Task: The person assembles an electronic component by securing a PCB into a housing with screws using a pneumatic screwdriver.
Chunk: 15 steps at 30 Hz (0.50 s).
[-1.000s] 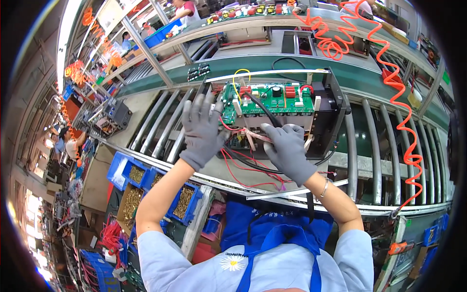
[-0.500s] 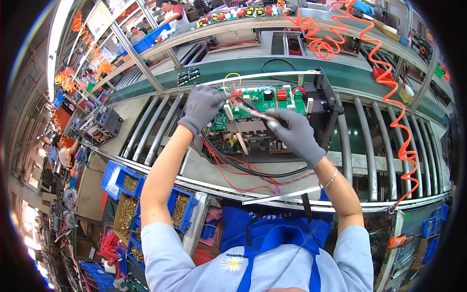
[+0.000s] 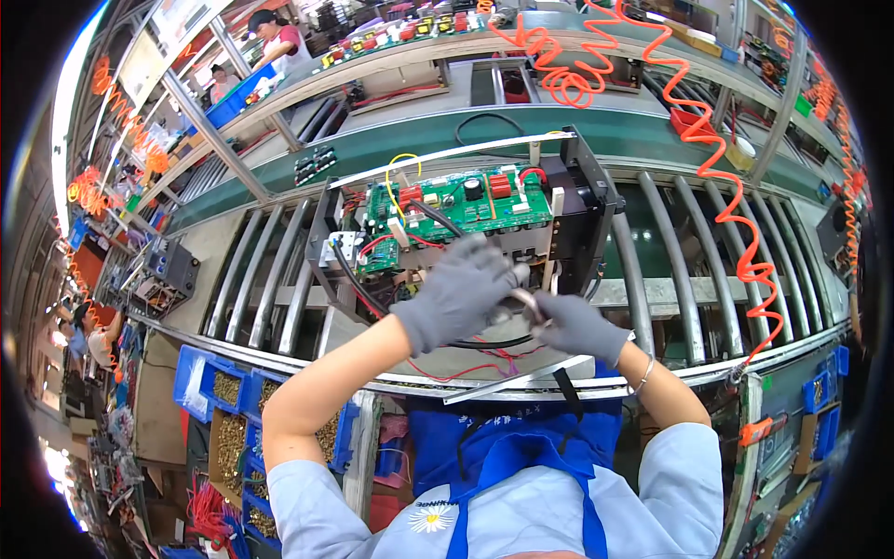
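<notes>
An open electronics chassis [image 3: 582,210] sits on the roller line in front of me, with a green circuit board [image 3: 447,210] inside. My left hand [image 3: 456,291], in a grey glove, is in front of the board with its fingers curled around a thick black cable [image 3: 438,218] that comes off it. To its right, my gloved right hand [image 3: 582,328] pinches the cable's pale, blurred end section. Below the hands, thin red wires [image 3: 466,373] hang over the chassis front. A yellow wire [image 3: 389,182] loops up at the board's left.
Metal rollers [image 3: 670,270] flank the chassis. Blue bins of brass-coloured fasteners [image 3: 228,387] stand at lower left. An orange coiled air hose [image 3: 722,200] hangs at right. Behind lies a green conveyor belt [image 3: 372,144]; another person [image 3: 279,42] works at far left.
Both hands have come down toward me from the board, the left also moving right, drawing the black cable along. The whole view has shifted slightly.
</notes>
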Each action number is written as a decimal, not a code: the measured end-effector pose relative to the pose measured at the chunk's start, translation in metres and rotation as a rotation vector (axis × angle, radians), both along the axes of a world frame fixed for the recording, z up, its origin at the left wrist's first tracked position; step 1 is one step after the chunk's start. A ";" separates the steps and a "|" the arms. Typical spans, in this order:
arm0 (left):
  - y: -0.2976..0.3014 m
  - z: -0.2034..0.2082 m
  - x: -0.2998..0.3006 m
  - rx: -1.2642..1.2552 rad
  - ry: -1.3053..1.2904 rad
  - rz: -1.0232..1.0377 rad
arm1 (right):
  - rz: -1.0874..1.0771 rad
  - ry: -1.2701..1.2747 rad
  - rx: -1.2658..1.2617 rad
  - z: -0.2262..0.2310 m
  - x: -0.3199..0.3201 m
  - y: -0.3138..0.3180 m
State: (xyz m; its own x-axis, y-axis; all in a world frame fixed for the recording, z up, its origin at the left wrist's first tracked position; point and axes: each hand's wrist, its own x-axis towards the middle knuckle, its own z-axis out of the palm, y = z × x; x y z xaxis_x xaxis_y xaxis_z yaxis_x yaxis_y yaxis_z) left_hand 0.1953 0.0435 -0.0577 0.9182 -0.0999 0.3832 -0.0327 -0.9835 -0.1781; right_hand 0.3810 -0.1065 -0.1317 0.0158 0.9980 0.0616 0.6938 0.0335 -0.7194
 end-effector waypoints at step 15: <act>0.020 0.020 0.116 -0.342 -0.626 0.191 | -0.690 -0.609 0.974 0.052 0.051 0.038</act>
State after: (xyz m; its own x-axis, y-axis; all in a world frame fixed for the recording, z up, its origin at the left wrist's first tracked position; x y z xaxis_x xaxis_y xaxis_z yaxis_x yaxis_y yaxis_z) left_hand 0.3118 0.0639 -0.0382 0.5067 0.2587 0.8224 0.1517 -0.9658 0.2103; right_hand 0.4318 -0.0683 -0.0801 0.2113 0.3426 0.9154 0.9755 -0.1323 -0.1756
